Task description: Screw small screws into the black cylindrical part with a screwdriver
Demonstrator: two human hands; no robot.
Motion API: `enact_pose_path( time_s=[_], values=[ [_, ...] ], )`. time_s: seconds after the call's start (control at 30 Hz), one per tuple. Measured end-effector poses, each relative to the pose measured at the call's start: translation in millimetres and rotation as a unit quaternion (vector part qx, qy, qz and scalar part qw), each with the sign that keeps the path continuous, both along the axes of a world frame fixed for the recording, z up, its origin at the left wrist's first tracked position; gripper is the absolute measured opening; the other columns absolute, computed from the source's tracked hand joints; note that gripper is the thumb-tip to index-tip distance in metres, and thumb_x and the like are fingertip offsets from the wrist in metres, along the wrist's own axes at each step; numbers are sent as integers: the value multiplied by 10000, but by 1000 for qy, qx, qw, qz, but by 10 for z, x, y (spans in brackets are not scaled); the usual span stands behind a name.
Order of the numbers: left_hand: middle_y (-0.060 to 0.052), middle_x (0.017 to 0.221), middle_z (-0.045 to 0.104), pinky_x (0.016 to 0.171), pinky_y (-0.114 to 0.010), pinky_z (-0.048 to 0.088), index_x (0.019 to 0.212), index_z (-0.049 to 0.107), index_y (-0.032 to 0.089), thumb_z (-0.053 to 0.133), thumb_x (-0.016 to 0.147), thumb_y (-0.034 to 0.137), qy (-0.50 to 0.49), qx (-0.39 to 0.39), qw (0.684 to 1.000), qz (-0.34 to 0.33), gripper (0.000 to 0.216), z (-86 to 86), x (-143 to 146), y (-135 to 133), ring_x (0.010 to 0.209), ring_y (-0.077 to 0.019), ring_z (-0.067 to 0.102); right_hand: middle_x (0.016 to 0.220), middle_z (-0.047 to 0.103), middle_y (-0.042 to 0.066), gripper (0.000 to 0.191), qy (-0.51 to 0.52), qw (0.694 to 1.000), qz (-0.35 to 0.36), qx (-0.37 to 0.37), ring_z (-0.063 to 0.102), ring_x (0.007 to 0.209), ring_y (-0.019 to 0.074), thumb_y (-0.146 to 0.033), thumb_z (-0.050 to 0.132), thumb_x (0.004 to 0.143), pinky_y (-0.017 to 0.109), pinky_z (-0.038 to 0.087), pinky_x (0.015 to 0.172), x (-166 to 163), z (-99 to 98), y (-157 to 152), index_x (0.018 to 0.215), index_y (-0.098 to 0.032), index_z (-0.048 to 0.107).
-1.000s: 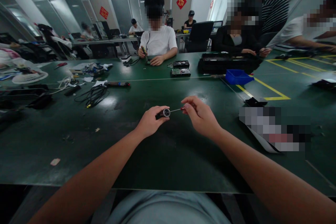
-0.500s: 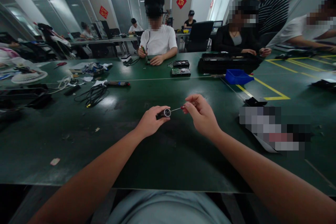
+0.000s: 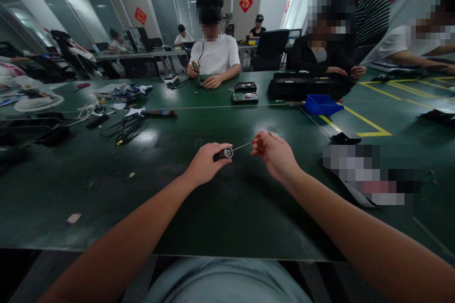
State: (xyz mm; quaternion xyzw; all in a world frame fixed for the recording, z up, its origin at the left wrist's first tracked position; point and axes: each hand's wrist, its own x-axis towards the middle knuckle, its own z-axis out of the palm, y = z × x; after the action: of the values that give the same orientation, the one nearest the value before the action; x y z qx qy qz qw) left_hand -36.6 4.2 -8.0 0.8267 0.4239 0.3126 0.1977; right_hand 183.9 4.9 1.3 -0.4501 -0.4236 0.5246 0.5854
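Observation:
Between the thumb and fingers of my left hand [image 3: 204, 164] is a small dark cylinder [image 3: 228, 152], its round, silver-rimmed end turned towards me. My right hand [image 3: 277, 155] is closed round the reddish handle of a thin screwdriver [image 3: 245, 145]. The metal shaft slants down to the left, and its tip meets the open end of the cylinder; how deep it reaches I cannot tell. Both hands are held above the green table [image 3: 213, 218], and most of the handle is hidden by my right fingers.
Circuit boards [image 3: 245, 98] lie beyond my hands, near a long black casing [image 3: 309, 86] and a blue bin [image 3: 323, 104]. To the left are a cable coil [image 3: 128, 129] and a dark tool [image 3: 159, 113]. A blurred-out packet [image 3: 366, 175] rests at right. A person [image 3: 215, 54] works opposite.
My right hand has shifted a little to the right and turned, so the screwdriver's shaft slants more steeply. The cylinder's end has moved slightly right and faces me more.

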Motion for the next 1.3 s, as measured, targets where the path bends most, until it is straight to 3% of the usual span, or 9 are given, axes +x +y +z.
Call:
enact_pose_path(
  time_s=[0.13,0.3,0.73,0.83,1.1,1.3],
  values=[
    [-36,1145,673,970,-402,454,1247,625,260,699,860,267,8,-7,1000,4,395,8,0,-10,1059,-219,593,769,637,13,267,-98,991,-23,91,608,664,147,-474,562,906,307,521,636,-38,25,-69,878,-210,590],
    [-40,1134,675,942,-400,454,1254,628,266,705,854,287,17,-9,1000,6,408,6,-3,-6,1049,-228,590,766,650,18,232,-229,956,-44,176,614,676,150,-416,498,959,323,501,674,-53,117,-183,895,-209,580],
    [-28,1095,679,1004,-447,419,1271,616,289,711,853,314,47,12,999,-3,429,-64,12,20,1029,-225,594,793,684,53,130,-474,825,-26,307,649,713,198,-302,456,960,330,448,661,-34,251,-311,943,-220,554],
    [-43,1075,677,977,-444,439,1259,628,276,698,858,315,49,-4,999,9,409,-54,12,24,1005,-230,594,785,680,52,136,-483,822,-31,299,642,711,201,-304,446,961,331,442,659,-25,251,-296,940,-222,552],
    [-39,1066,676,946,-425,443,1243,638,274,694,860,313,41,-13,999,8,389,-43,3,20,983,-229,588,782,681,34,153,-427,859,-41,280,662,719,193,-331,442,978,325,463,674,-33,221,-301,954,-228,554],
    [-29,1038,674,932,-418,433,1246,634,279,706,853,297,53,-14,998,-8,400,-37,10,12,979,-229,585,780,671,35,153,-449,849,-5,278,649,695,182,-316,440,978,309,450,645,-35,220,-294,970,-213,554]
  ],
)
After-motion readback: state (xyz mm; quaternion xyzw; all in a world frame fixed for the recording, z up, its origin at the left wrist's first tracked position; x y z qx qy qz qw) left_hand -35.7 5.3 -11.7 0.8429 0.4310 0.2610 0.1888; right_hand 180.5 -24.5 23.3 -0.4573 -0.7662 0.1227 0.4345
